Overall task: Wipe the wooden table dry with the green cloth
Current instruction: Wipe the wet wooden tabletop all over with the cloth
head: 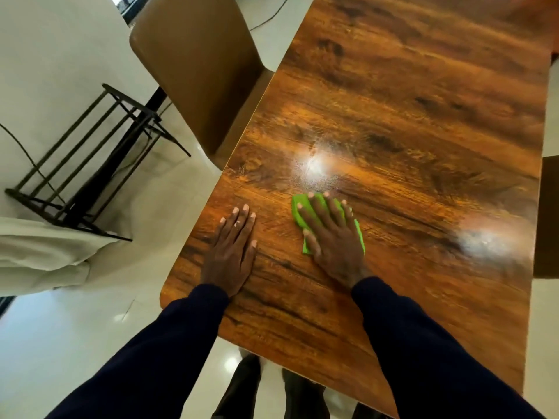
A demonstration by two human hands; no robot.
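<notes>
The wooden table [408,122] stretches away from me, dark brown with strong grain. My right hand [331,237] lies flat with spread fingers on the green cloth [298,211], pressing it onto the tabletop near the front middle. Most of the cloth is hidden under the hand; its edges show at the left and right. Just beyond the cloth a glossy, hazy patch [317,164] shines on the wood, and another glare spot [487,240] lies to the right. My left hand [233,249] rests flat on the bare wood near the table's left edge, holding nothing.
A brown chair [196,68] stands pushed against the table's left side. A black metal rack [90,164] stands on the pale tiled floor at the left, beside white fabric [39,258]. My dark shoes [242,385] show below the table's near edge. A brown object [549,216] touches the right edge.
</notes>
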